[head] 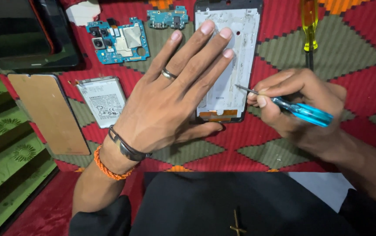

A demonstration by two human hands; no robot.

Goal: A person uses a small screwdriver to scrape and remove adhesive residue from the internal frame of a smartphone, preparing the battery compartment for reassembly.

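At the frame's centre the left hand (170, 105) lies flat, fingers spread, steadying the phone frame (236, 48) at upper centre, while the right hand (297, 105) at centre right pinches a blue-handled screwdriver (301, 111), tip on the frame's right edge.

Hands (170, 94) over phone frame (240, 52), screwdriver (299, 110)

phone frame (240, 52) | silver, black-edged, opened, flat on red cloth | blue-handled screwdriver (301, 111) | tip on frame
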